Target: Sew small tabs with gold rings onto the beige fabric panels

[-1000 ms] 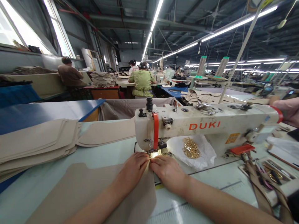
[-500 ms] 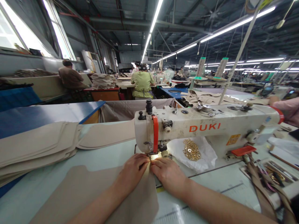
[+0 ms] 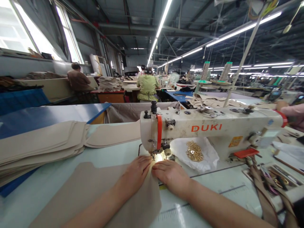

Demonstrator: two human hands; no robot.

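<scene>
A large beige fabric piece (image 3: 95,186) lies on the pale green table, its far right part reaching the lit needle area of the white sewing machine (image 3: 180,123). My left hand (image 3: 136,174) rests on this piece with its fingers together, pressing it just before the needle. Close beside it, my right hand (image 3: 172,177) has its fingers closed at the fabric's right edge. The fingertips of both hands nearly meet under the machine head. The needle tip and the exact fingertip contact are hard to make out.
Stacked beige panels (image 3: 42,142) lie at the left, another panel (image 3: 114,134) behind. Gold rings (image 3: 194,151) sit on white wrapping under the machine arm. Straps (image 3: 261,190) and a tool tray (image 3: 292,182) are at the right. People sit farther off.
The view has shifted slightly, so the machine and background sit a little differently in the picture. Both hands stay by the needle, and the fabric has barely moved.
</scene>
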